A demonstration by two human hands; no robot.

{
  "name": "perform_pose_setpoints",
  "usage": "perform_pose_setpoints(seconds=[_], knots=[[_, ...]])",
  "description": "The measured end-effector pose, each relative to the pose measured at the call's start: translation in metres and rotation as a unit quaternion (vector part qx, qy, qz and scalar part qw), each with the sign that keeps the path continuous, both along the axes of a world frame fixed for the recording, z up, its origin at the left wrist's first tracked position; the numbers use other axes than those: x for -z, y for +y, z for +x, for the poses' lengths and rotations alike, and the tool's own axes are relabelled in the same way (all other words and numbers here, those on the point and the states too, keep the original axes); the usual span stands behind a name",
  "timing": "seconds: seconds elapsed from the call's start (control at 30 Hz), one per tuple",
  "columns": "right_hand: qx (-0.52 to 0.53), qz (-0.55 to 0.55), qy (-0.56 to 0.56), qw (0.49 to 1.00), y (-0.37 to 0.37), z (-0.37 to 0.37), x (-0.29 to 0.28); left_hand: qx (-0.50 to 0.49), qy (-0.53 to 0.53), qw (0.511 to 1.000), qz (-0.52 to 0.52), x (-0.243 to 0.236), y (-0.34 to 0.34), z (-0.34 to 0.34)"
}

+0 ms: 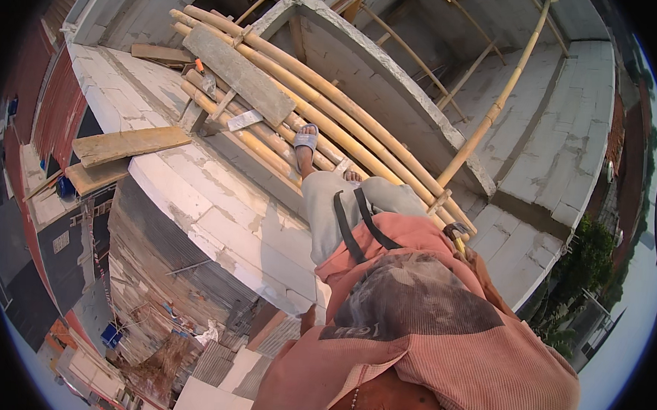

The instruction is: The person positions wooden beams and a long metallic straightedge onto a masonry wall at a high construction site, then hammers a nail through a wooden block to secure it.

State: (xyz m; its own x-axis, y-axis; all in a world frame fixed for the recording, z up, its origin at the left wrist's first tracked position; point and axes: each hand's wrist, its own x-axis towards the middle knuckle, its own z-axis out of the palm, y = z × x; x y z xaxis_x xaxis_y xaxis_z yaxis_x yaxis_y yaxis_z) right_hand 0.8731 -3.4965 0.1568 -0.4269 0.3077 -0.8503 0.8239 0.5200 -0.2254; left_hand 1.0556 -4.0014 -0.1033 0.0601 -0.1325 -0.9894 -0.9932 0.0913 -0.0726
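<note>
Beside my right hip, my right hand [469,255] is closed around what looks like a hammer [457,231], with a dark curved head and a bit of yellow handle showing. The shirt and arm partly hide the grip. At the left edge of my pink shirt, only a small dark part of my left hand or forearm [308,320] shows; its fingers cannot be made out. My feet, in sandals [306,139], stand on a platform of bamboo poles [331,135]. A grey, mortar-stained board [239,73] lies across the poles ahead.
A pale block wall [197,192] runs along the left, with a drop to metal roofs [171,271] beyond it. Loose planks [129,146] rest on the wall. A concrete beam [393,76] crosses ahead, and a long bamboo pole [498,102] leans on the right.
</note>
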Motion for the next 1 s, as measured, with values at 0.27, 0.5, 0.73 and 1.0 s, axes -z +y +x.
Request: perform_pose_setpoints(seconds=[0.27, 0.5, 0.73, 1.0], knots=[[0.014, 0.049, -0.004, 0.999, -0.041, -0.062, 0.009, -0.075, -0.041, 0.991, 0.106, -0.014, 0.014, -0.181], [0.137, -0.007, -0.060, 0.989, -0.090, -0.072, 0.018, 0.057, 0.045, 0.995, 0.068, 0.002, 0.001, -0.370], [0.179, -0.011, -0.042, 0.983, -0.128, -0.089, 0.015, 0.035, 0.078, 0.989, 0.119, 0.002, -0.010, -0.448], [0.181, 0.008, -0.057, 0.982, -0.155, -0.089, 0.024, 0.195, -0.081, 0.960, 0.185, -0.018, 0.058, -0.490]])
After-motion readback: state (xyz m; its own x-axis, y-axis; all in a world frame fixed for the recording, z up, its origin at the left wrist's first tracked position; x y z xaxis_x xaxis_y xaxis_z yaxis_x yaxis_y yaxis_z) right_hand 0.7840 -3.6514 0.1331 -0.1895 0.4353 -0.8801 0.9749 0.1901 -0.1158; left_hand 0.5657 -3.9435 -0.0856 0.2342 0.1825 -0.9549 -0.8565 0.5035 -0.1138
